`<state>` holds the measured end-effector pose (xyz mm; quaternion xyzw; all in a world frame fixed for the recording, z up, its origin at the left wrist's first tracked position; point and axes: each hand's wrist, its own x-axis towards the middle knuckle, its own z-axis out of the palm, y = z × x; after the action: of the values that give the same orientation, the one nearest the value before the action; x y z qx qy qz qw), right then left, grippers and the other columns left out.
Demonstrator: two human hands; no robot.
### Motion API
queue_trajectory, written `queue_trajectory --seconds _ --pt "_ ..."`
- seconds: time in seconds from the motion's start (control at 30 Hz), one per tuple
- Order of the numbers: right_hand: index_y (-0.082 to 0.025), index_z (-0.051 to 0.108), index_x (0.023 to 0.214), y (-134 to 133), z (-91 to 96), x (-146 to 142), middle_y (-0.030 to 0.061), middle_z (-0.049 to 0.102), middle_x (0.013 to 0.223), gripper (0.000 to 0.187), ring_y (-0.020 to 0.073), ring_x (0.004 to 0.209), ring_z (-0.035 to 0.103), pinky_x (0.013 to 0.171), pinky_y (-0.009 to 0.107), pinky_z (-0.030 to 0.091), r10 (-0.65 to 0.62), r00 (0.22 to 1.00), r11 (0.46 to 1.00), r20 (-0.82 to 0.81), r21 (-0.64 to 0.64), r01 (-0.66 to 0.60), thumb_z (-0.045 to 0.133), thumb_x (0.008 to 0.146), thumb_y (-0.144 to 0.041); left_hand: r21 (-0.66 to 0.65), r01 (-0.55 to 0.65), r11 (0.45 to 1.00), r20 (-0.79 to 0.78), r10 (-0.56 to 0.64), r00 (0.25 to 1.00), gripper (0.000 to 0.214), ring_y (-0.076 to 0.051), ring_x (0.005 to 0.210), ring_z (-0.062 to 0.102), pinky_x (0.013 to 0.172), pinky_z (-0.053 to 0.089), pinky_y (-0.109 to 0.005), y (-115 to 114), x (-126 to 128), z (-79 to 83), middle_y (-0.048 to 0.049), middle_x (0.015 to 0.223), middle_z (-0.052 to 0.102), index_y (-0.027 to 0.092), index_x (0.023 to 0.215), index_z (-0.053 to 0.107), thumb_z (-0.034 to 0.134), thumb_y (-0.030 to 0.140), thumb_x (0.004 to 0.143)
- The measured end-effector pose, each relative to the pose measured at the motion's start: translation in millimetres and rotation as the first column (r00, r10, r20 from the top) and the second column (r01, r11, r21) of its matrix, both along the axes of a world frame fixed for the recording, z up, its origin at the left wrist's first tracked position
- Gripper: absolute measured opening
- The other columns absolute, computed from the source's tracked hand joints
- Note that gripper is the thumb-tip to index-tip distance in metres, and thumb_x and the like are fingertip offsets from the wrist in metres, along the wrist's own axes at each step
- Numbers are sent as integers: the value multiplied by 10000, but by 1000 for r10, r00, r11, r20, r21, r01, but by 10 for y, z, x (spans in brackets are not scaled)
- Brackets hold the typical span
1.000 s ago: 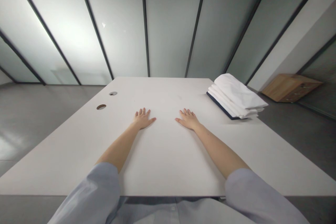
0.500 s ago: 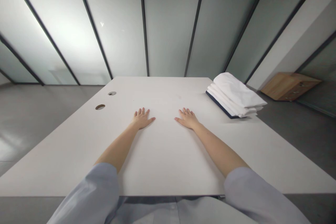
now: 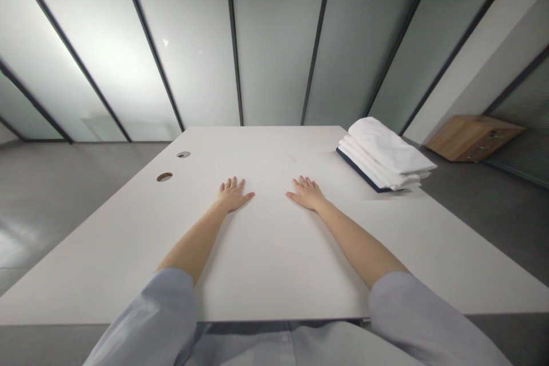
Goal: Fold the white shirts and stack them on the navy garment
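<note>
My left hand (image 3: 232,195) lies palm down on the white table (image 3: 261,263), fingers spread, holding nothing. To its right, my right hand (image 3: 307,193) rests flat on the same surface, also with its fingers apart and nothing in it. A stack of folded white cloth (image 3: 381,151) sits at the table's right side, nearer to my right hand but apart from it. Under the white layers, a dark navy piece (image 3: 362,171) shows along the front left edge of the stack.
Two round holes are cut in the table's left part, one with a wooden-coloured rim (image 3: 164,177) and one with a grey cover (image 3: 183,155). Frosted glass panels (image 3: 274,40) stand behind the table. A wooden cabinet (image 3: 472,138) is on the floor at the right.
</note>
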<state>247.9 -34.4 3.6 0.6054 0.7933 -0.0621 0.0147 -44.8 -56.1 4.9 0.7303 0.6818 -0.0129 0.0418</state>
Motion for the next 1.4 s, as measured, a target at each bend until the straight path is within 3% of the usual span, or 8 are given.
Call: queue_trajectory --seconds 1.4 --pt "-155 202 1531 49 -57 10 156 135 1595 914 350 1451 120 1150 469 96 -1 1000 1000 2 -10 1 166 850 -763 -6 -3 1000 -34 3 999 889 -342 1456 139 1151 163 -486 -22 -1 20 -155 1591 150 192 1530 212 164 761 848"
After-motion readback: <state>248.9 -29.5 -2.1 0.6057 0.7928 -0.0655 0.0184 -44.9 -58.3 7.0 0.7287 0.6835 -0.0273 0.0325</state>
